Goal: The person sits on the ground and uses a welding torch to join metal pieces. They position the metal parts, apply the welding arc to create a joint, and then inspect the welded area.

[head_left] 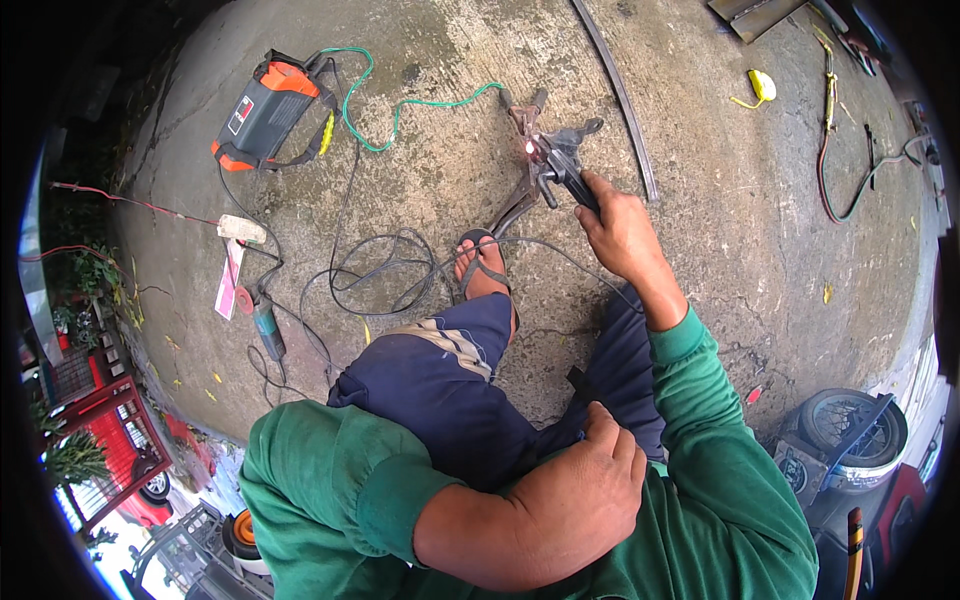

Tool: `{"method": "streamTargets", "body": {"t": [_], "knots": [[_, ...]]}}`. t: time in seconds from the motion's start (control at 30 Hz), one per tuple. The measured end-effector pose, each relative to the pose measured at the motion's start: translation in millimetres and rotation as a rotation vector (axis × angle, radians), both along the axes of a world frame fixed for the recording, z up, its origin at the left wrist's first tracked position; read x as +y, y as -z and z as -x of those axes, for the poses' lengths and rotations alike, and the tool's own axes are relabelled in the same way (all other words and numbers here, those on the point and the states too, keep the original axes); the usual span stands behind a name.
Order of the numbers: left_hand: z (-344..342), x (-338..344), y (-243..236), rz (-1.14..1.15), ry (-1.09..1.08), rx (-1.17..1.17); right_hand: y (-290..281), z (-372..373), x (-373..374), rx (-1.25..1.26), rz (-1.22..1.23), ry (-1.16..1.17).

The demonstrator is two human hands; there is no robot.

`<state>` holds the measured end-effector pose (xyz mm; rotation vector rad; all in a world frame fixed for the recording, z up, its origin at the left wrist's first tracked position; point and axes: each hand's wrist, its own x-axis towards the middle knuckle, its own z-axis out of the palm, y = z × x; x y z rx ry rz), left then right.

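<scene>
On concrete floor [700,230], centre frame: right hand [622,232] clamped on welding electrode holder [563,170], glowing tip at metal bracket [528,150]. Left hand [580,490] closed near dark cloth at lap; grip contents can't tell. Sandalled foot [482,268] pins workpiece. Judged step: tack weld underway. Next req. steady tip, hold arc gap.

— Where is the welding machine [268,110] sitting?
— On the concrete floor [700,250], far left, its cables [380,270] trailing toward the sandalled foot [483,270].
— And the angle grinder [262,322]?
— Lying left of the knee, nearer than the machine.
— The electrode holder [565,172]?
— Resting in the right hand [620,235], ahead of the foot, touching the metal workpiece [525,165]. The left hand [580,490] is lying close by the chest.
</scene>
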<state>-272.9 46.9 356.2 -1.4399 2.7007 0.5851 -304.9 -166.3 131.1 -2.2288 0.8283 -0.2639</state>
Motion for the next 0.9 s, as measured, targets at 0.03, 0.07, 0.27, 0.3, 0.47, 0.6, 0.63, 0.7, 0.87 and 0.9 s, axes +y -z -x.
{"method": "streamTargets", "body": {"t": [0.03, 0.07, 0.27, 0.3, 0.47, 0.6, 0.63, 0.7, 0.87, 0.9], "knots": [[0.0, 0.1, -0.1, 0.001, -0.001, 0.0, -0.3, -0.1, 0.3, 0.0, -0.004, 0.002], [0.0, 0.2, 0.0, 0.003, -0.003, 0.0, -0.3, -0.1, 0.3, 0.003, -0.006, 0.002], [0.0, 1.1, -0.1, 0.001, -0.014, 0.004, 2.5, -1.8, 0.5, 0.006, 0.003, -0.006], [-0.2, 1.3, 0.1, -0.001, -0.013, 0.005, 2.3, -1.9, 0.6, 0.005, 0.005, -0.006], [-1.4, 0.8, 0.6, 0.001, -0.002, 0.018, 3.4, -1.4, 0.7, -0.002, 0.006, -0.004], [-1.6, 0.0, 0.4, -0.013, 0.004, 0.026, 2.6, -0.9, 0.2, -0.002, 0.001, -0.008], [-1.7, -0.3, 0.6, -0.02, 0.006, 0.03, 1.8, -1.0, 0.1, 0.005, -0.002, -0.009], [-0.3, 0.6, -0.2, -0.015, -0.005, 0.017, 1.4, -2.8, 1.9, -0.001, 0.002, -0.004], [-0.6, -0.1, 0.9, -0.023, 0.008, 0.015, 4.0, -1.3, 0.7, -0.008, -0.01, 0.006], [-1.2, -0.5, 1.2, -0.03, 0.016, 0.018, 4.5, -1.4, 0.7, -0.019, -0.011, 0.004]]}}
